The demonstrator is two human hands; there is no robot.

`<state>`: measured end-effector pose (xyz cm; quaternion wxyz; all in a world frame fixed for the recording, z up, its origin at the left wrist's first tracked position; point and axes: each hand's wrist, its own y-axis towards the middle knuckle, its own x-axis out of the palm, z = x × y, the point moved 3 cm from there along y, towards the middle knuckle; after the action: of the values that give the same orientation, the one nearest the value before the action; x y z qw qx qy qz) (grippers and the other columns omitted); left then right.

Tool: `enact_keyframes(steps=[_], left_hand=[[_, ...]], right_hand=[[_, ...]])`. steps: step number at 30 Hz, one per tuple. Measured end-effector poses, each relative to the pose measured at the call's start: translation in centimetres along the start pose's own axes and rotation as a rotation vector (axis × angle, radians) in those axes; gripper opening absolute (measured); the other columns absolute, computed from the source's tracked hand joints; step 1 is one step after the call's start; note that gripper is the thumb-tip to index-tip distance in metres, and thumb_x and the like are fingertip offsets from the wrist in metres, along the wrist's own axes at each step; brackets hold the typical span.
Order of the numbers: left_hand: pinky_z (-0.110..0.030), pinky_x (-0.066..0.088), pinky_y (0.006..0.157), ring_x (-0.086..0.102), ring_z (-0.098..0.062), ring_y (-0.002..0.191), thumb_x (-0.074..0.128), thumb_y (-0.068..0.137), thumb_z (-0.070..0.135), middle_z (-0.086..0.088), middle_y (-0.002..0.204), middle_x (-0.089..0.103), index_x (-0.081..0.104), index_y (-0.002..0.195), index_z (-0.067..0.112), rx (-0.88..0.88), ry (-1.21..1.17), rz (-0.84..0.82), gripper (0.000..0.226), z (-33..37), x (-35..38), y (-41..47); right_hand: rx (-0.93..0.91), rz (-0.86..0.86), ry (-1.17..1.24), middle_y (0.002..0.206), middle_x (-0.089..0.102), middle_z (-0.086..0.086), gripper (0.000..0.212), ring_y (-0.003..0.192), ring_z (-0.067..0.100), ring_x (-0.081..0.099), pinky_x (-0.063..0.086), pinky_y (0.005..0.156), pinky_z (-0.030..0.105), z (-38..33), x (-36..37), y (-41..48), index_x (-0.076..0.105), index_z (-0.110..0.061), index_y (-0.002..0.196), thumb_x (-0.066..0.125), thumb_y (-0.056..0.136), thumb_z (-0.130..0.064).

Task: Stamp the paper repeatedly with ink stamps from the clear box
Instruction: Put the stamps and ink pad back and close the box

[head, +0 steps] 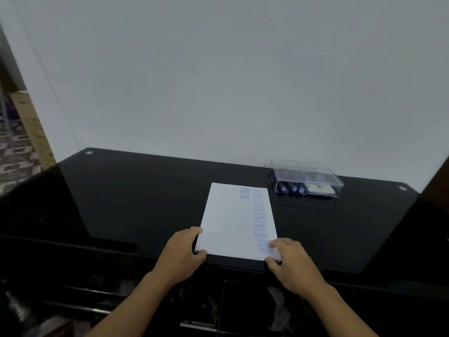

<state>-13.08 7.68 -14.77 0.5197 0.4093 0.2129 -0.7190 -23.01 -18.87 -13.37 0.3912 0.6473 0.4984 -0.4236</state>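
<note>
A white paper lies on the black glass table, with blue stamped words down its right side and at the top. My left hand pinches the sheet's near left corner between thumb and fingers. My right hand pinches the near right corner the same way. The clear box stands closed at the back right, apart from the paper. Inside it lie three dark stamps with blue ends and a pale ink pad.
A white wall rises right behind the table. The table's near edge runs just under my hands. A doorway with patterned floor shows at far left. Dark shelves with clutter sit below the table front.
</note>
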Motion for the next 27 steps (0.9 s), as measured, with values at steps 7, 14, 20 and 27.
enact_keyframes(steps=[7, 14, 20, 27], left_hand=[[-0.038, 0.032, 0.108, 0.040, -0.013, 0.132, 0.057, 0.091, 0.044, 0.018, 0.138, 0.051, 0.044, 0.140, 0.030, 0.026, 0.132, 0.030, 0.052, 0.0, 0.0, 2.4], [-0.039, 0.032, 0.107, 0.040, -0.015, 0.134, 0.056, 0.091, 0.041, 0.015, 0.141, 0.051, 0.045, 0.141, 0.028, 0.021, 0.161, 0.039, 0.052, 0.2, 0.6, 7.2], [-0.041, 0.032, 0.110, 0.040, -0.017, 0.136, 0.056, 0.091, 0.041, 0.012, 0.142, 0.051, 0.047, 0.141, 0.026, 0.010, 0.168, 0.055, 0.053, 0.4, 1.5, 11.6], [-0.041, 0.032, 0.108, 0.043, -0.018, 0.132, 0.054, 0.091, 0.039, 0.013, 0.137, 0.055, 0.050, 0.138, 0.026, -0.001, 0.155, 0.094, 0.049, 0.2, 2.4, 15.3]], right_hand=[[0.003, 0.005, -0.132, 0.142, 0.052, -0.009, 0.040, 0.123, 0.017, 0.045, 0.041, 0.101, 0.032, 0.2, 0.0, 2.3, 0.056, -0.026, 0.136, 0.050, 0.100, -0.042], [0.023, -0.016, -0.176, 0.136, 0.056, -0.002, 0.037, 0.120, 0.020, 0.047, 0.044, 0.099, 0.035, 0.9, -0.2, 6.9, 0.060, -0.021, 0.128, 0.049, 0.098, -0.039], [0.049, -0.047, -0.220, 0.133, 0.058, 0.004, 0.037, 0.118, 0.026, 0.048, 0.045, 0.095, 0.040, 1.9, -0.4, 11.9, 0.060, -0.017, 0.126, 0.046, 0.098, -0.036], [0.082, -0.032, -0.207, 0.130, 0.058, 0.008, 0.037, 0.116, 0.028, 0.048, 0.045, 0.096, 0.042, 2.6, -0.1, 15.2, 0.061, -0.014, 0.125, 0.048, 0.097, -0.036]])
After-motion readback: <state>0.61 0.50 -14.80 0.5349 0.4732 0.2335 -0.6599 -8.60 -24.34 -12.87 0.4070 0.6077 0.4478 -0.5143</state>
